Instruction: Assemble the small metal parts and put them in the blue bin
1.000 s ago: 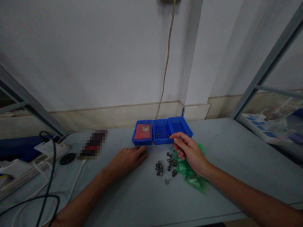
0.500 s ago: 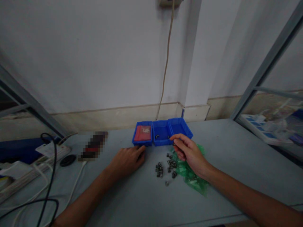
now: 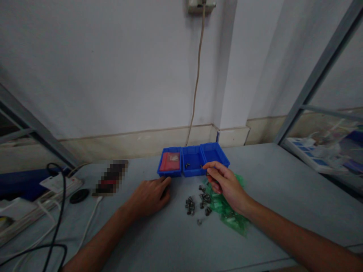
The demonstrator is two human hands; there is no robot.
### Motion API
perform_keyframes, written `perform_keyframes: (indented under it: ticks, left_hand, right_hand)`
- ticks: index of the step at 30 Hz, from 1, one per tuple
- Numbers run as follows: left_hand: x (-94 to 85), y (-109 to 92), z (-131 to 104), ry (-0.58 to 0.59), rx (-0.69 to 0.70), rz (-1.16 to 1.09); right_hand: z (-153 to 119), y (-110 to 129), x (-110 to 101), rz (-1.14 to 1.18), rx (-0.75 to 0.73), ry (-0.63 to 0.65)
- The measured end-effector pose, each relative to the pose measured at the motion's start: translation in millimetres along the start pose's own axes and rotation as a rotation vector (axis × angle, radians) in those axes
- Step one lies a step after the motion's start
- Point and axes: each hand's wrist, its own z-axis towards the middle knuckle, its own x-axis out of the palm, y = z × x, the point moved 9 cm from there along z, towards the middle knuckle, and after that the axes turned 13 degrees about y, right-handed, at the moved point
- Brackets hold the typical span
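My right hand (image 3: 225, 181) is pinched shut at the front right corner of the middle blue bin (image 3: 193, 172). A small dark screw (image 3: 207, 174) shows partly between its fingers; the rest of it is hidden. A few small screws (image 3: 187, 165) lie inside that bin. My left hand (image 3: 151, 196) rests on the table with fingers loosely bent and thumb apart, holding nothing visible. Its fingertips are close to the front of the left blue bin (image 3: 160, 173), which contains a red packet (image 3: 170, 162). Loose screws (image 3: 190, 206) lie in small piles between my hands.
A green plastic bag (image 3: 236, 223) lies under my right wrist. The right blue bin (image 3: 222, 160) adjoins the middle one. To the left are a pixelated phone-like object (image 3: 110, 177), a black disc (image 3: 79, 196), cables and a power strip (image 3: 25, 219). Metal frames stand at both sides.
The view has shifted slightly, so everything sits a little further left and mostly lower. My left hand has drawn back slightly from the left bin. My right hand keeps its pinch beside the middle bin.
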Motion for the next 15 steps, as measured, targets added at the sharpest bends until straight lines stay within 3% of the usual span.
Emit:
perform_keyframes:
  ticks: [5, 15]
  left_hand:
    - [2.6, 2.3, 3.9, -0.005, 0.028, -0.026]
    - [6.1, 6.0, 7.3, 0.004, -0.046, 0.029]
  right_hand:
    - [-0.3, 0.3, 0.1, 0.000, 0.002, -0.002]
    - [-0.9, 1.4, 1.0, 0.004, 0.011, -0.002]
